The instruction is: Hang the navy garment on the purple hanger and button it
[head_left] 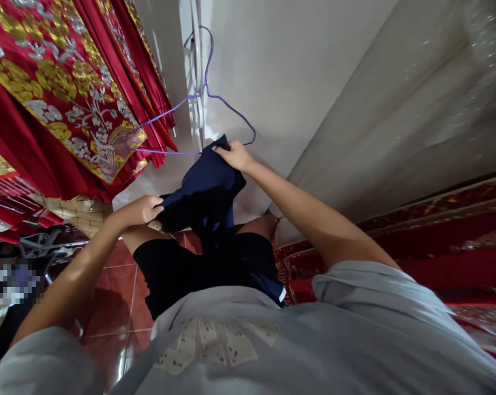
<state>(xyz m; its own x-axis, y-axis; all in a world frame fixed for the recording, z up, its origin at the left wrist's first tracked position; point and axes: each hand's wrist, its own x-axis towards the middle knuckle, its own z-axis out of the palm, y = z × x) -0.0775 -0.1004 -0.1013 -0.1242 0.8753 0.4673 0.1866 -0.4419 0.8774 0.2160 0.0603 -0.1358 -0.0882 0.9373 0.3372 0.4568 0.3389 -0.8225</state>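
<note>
A navy blue garment (209, 174) is stretched between my two hands, its lower part hanging in dark folds above my lap. My left hand (145, 210) pinches its left edge. Higher up, my right hand (237, 156) grips the upper right corner, thumb on top. What kind of garment it is cannot be made out. Just behind it hangs a purple wire hanger (234, 108), its hook up by white vertical strips. The hanger's bottom bar passes out of sight behind the cloth, close to my right hand.
Red cloths with gold and silver embroidery (67, 93) hang at the left, beside the hanger. A pale wall (281, 60) stands ahead, with a grey plastic-like sheet (379, 115) to the right. Red patterned fabric (437, 241) lies at right. Below are red floor tiles (116, 285).
</note>
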